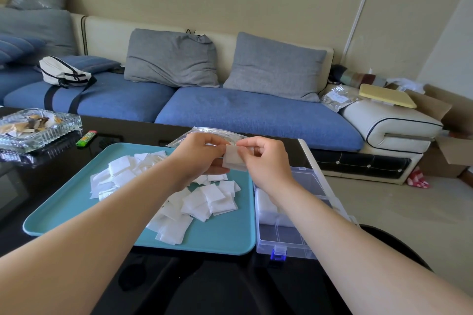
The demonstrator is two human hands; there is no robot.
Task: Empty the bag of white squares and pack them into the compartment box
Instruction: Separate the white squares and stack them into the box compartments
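At the middle of the frame, the left hand [202,155] and the right hand [266,158] both pinch a small stack of white squares [233,160] with curled fingers.

The single view sits on the person's head, above and behind the left hand [202,158] and right hand [266,161], and faces forward and down along both forearms. It is close enough that the hands fill the middle of the frame, with the tray [76,202] just below them, while its wide angle reaches the sofa [230,110] well beyond them.
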